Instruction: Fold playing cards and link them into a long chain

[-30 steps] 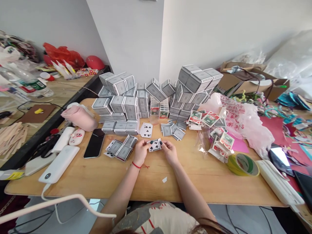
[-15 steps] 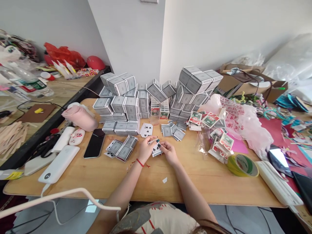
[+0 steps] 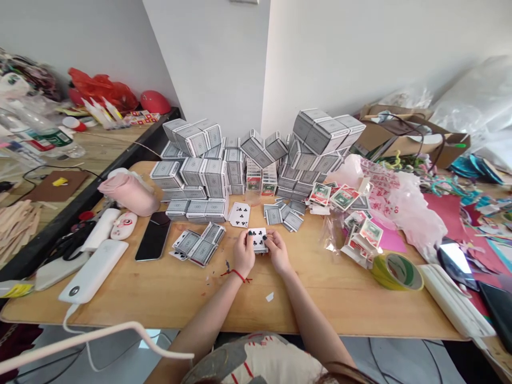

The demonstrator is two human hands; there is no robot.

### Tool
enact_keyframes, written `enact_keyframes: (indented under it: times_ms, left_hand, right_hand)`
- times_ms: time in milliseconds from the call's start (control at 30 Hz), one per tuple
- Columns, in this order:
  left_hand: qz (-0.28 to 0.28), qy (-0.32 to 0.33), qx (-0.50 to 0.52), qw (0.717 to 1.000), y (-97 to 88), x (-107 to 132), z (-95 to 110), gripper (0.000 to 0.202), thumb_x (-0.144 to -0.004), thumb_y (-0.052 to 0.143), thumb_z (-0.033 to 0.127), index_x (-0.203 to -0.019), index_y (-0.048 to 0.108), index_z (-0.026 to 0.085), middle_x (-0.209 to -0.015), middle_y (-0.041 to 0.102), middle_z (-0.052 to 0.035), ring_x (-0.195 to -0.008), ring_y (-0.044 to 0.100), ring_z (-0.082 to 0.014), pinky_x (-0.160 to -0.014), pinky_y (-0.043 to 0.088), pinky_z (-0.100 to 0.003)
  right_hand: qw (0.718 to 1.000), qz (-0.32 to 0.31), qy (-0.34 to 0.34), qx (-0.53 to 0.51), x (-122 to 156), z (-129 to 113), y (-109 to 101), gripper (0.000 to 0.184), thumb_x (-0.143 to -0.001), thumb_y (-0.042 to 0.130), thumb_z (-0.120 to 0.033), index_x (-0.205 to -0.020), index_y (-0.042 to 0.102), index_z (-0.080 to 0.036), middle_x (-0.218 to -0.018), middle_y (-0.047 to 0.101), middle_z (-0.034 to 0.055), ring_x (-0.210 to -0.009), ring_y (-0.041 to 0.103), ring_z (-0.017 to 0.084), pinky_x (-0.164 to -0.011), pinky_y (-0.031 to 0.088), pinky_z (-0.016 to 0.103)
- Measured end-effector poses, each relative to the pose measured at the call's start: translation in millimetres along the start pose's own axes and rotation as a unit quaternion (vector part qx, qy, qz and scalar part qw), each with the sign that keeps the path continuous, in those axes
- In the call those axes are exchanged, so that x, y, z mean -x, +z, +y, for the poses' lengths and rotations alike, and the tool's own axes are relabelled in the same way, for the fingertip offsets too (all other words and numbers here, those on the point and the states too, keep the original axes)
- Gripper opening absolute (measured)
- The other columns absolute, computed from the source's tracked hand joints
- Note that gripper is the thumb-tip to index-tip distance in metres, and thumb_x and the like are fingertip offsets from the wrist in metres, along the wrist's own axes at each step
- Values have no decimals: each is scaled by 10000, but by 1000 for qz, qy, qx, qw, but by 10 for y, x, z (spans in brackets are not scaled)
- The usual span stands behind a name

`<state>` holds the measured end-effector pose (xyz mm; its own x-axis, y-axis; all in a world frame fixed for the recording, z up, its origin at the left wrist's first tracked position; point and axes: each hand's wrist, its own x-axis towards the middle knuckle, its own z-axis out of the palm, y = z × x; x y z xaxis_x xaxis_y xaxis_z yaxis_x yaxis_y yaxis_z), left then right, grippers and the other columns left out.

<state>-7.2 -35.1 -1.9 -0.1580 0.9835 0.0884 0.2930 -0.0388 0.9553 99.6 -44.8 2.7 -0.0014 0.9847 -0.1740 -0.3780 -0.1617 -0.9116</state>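
Observation:
A playing card (image 3: 258, 241) with black club marks faces up between my hands, just above the front middle of the table. My left hand (image 3: 244, 252) grips its left side, thumb on the face. On the right side, my right hand (image 3: 278, 252) pinches it the same way. Folded card pieces (image 3: 202, 244) with grey patterned backs lie to the left of my hands. Beyond my fingers rests a face-up clubs card (image 3: 240, 215). Several grey-backed folded cards (image 3: 284, 213) are spread to its right.
Stacked blocks of folded cards (image 3: 204, 176) stand along the back, with another tall stack (image 3: 316, 144) at right. A phone (image 3: 154, 237) and a white power bank (image 3: 94, 271) lie left. Card boxes (image 3: 364, 237), yellow tape (image 3: 398, 272) and a plastic bag (image 3: 400, 197) crowd the right.
My left hand has shifted slightly right and turned more upright. The card, tilted and partly covered by my fingers before, now sits straighter with more of its face showing.

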Motion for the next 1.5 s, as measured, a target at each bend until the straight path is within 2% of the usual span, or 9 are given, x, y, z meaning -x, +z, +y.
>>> enact_keyframes:
  times_ms: [133,200,367,567,700,867,1200,1400,1500]
  left_hand:
    - [-5,15,-8,1000,-14,22,-30,193,-799,393,246,-635,474,182,-560,483,16,-532,449,-116,-502,339,-211]
    - [-6,19,-5,1000,-23,33,-34,190,-788,399,236,-621,472,182,-548,471,20,-526,441,-114,-494,335,-209]
    - [-7,13,34,999,-38,28,10,150,-778,399,221,-781,542,176,-664,567,-1,-590,504,-123,-528,391,-213]
    - [-57,11,100,993,-67,17,31,242,-798,404,258,-962,563,179,-906,619,-61,-745,575,-150,-607,456,-237]
    - [-58,15,109,992,-71,11,9,245,-798,411,258,-967,568,178,-982,614,-74,-821,580,-165,-648,468,-251]
    - [-59,11,117,991,-75,6,0,211,-784,408,225,-912,566,170,-901,622,-54,-770,574,-150,-628,459,-237]
    - [-45,27,96,994,-103,19,39,163,-745,379,173,-765,540,171,-730,567,-15,-671,514,-124,-586,408,-216]
    - [-66,-10,139,988,-104,26,0,119,-743,418,269,-716,481,172,-613,490,15,-527,462,-104,-480,369,-203]
    - [-77,-11,141,987,-109,17,-26,142,-740,474,312,-730,471,171,-609,484,25,-527,459,-99,-481,365,-198]
  right_hand:
    - [1000,18,7,11,5,47,8,163,-756,478,-364,-819,413,-228,-554,487,-69,-438,466,101,-410,388,212]
    - [1000,23,13,12,2,71,13,165,-757,468,-367,-823,406,-229,-551,482,-71,-429,458,97,-399,386,208]
    - [999,23,20,-13,3,64,39,203,-738,478,-344,-896,413,-235,-576,489,-69,-427,450,95,-387,384,207]
    - [999,5,34,-41,19,11,50,165,-731,484,-320,-850,404,-238,-572,484,-73,-440,453,98,-404,394,211]
    - [997,0,47,-54,19,11,31,174,-718,503,-323,-838,408,-240,-584,497,-69,-454,463,103,-413,395,212]
    - [998,-2,52,-46,10,46,0,212,-705,521,-314,-891,455,-238,-613,507,-55,-498,480,110,-429,399,211]
    - [997,-8,61,-51,10,36,-1,146,-685,547,-296,-787,475,-219,-635,531,-41,-496,477,105,-427,403,211]
    - [996,-7,72,-49,32,23,8,162,-658,578,-315,-725,468,-216,-702,583,-19,-530,523,128,-451,460,259]
    - [993,-36,83,-71,41,5,-2,196,-654,603,-324,-768,484,-216,-731,597,-15,-574,559,143,-461,477,268]
